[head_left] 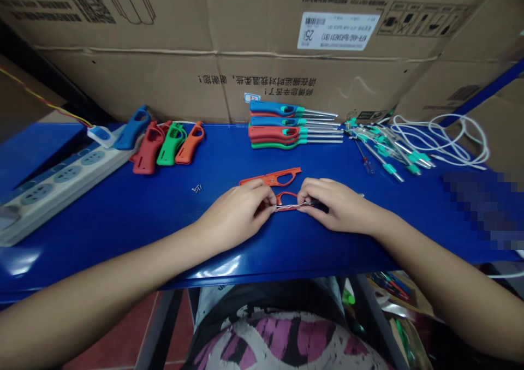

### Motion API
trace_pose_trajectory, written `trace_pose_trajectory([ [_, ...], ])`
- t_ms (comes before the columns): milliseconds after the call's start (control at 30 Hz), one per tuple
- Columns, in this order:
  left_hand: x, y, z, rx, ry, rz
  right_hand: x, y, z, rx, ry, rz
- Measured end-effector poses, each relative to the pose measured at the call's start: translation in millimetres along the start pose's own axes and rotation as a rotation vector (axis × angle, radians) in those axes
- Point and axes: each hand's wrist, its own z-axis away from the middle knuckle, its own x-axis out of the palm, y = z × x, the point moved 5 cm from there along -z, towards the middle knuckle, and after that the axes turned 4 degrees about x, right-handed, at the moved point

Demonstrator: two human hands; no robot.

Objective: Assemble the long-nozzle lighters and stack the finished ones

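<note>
My left hand [239,209] and my right hand [338,201] come together over the middle of the blue table. Between the fingertips of both runs a thin white wire [289,206], pinched at either end. Directly beneath it is an orange lighter handle half [286,195], partly covered by my fingers. A dark piece shows at my right fingertips, too hidden to name. Just behind my hands lies a second orange handle half [281,179], with its trigger loop to the right. Some small screws [197,188] lie left of my left hand.
Assembled gun lighters [274,134] are stacked at the back. Coloured handles [144,154] stand beside a white power strip [61,179] at left. Metal lighter tubes [403,151], a small screwdriver [367,164] and a coiled white cable [462,132] lie back right. A cardboard box [245,31] rises behind.
</note>
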Motion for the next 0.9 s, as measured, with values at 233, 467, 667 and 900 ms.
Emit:
trace_pose_trajectory([
  [233, -2.9, -1.5, 1.8, -0.023, 0.014, 0.043, 0.3, 1.3, -2.9, -0.01, -0.002, 0.015],
  [467, -2.5, -0.8, 1.0, -0.027, -0.001, 0.062, 1.4, -0.4, -3.8, -0.06, 0.001, 0.071],
  [667, -4.6, -2.2, 0.7, -0.015, 0.03, 0.06, 0.8, -1.7, -1.8, -0.088, 0.004, 0.101],
  [900, -5.7, -1.3, -0.3, 0.089, 0.144, -0.002, -0.3, -3.0, 0.0, -0.094, -0.003, 0.089],
])
